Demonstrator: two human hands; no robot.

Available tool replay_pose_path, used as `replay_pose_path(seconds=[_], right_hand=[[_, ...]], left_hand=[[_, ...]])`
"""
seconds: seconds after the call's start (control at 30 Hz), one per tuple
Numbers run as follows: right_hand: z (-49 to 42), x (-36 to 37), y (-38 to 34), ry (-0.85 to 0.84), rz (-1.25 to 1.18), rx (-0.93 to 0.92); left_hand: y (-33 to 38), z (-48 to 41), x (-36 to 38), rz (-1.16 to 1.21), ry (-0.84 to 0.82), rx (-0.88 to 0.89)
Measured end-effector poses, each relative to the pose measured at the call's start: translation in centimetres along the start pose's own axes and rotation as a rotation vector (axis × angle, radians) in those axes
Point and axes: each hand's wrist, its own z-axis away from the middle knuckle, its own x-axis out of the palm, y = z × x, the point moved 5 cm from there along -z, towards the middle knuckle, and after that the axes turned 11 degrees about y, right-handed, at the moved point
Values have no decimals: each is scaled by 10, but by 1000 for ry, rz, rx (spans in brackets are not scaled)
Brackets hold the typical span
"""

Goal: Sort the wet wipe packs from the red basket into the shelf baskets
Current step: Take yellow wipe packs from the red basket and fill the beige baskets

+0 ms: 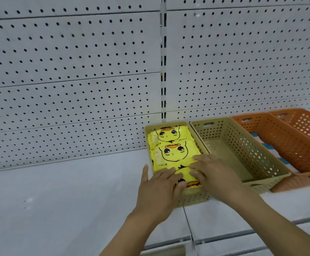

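Note:
A beige perforated basket (192,199) on the white shelf holds yellow wet wipe packs with a cartoon duck face, laid in a row: the far pack (169,134), the middle pack (174,153) and the nearest pack (184,175). My left hand (159,189) and my right hand (213,172) both lie flat on the nearest pack, fingers spread, pressing it down. The left thumb hangs outside the basket's left wall. The red basket is not in view.
A second beige basket (257,156) stands just right of the first, with nothing visible inside. Two orange baskets (283,139) follow further right; something blue and white (265,145) shows beside the nearer one. White pegboard (72,71) backs the shelf (58,200).

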Motion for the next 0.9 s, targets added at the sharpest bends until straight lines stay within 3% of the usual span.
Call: replay_pose_path(seconds=[0.17,0.23,0.3,0.4,0.53,0.7,0.9], right_hand=[[19,13,8,-241,2,76],[16,13,7,-259,-11,86],[19,12,5,-194,-29,80],[49,10,-1,66,-27,54],[117,13,-18,262,-150,43],[199,17,-48,243,-390,135],[278,52,-92,44,-570,229]], left_hand=[[1,-2,-1,9,-116,-60],[0,-5,-1,31,-112,-89],[1,-3,-2,29,-122,-90],[6,20,-1,-49,-129,-65],[21,87,-7,9,100,-42],[34,178,-8,84,167,-162],[18,301,1,143,90,-411]])
